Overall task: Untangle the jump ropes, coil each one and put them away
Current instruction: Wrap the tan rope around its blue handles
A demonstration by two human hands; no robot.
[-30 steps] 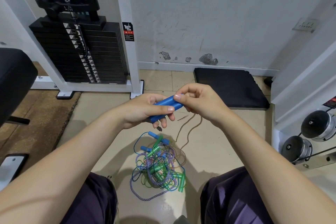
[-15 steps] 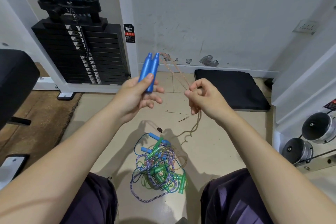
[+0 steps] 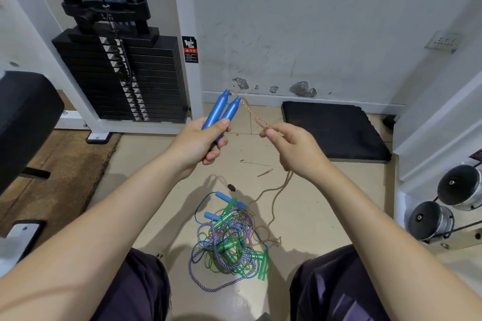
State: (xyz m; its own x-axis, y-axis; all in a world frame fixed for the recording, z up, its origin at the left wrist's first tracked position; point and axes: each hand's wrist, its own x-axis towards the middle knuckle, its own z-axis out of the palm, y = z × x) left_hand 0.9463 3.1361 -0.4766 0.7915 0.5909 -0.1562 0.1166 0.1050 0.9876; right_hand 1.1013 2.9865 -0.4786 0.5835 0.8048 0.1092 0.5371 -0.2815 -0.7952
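Weight stack [image 3: 122,81]: black plates in a white frame, at 11 o'clock from your hands, against the wall.
Floor mat [image 3: 336,130]: black pad on the tiled floor at 2 o'clock, touching the wall base.
Dumbbells [image 3: 443,206]: two round ends on a rack at 4 o'clock, well apart from the ropes.
Tangled ropes [image 3: 229,240]: heap of blue, green and purple-white cords with blue and green handles, on the floor at 6 o'clock, between your knees.
Left hand [image 3: 200,142]: your fingers and thumb are curled round both blue handles together, their tips pointing to 1 o'clock.
Right hand [image 3: 294,148]: your thumb and forefinger pinch the tan rope just beside the handles; the other fingers are loosely curled.
Blue handles [image 3: 224,112]: the pair lies side by side, touching.
Tan rope [image 3: 253,113]: twisted cord running from the handle tips down to your right hand, then hanging below it to the floor at 5 o'clock. Its far end reaches the edge of the heap; whether it is caught there cannot be told.
Step in hand: by my reading, one rope is separated and you are starting its coil.
Next move: likely draw the slack up through your right hand and lay even loops beside the handles, watching for a snag at the heap.
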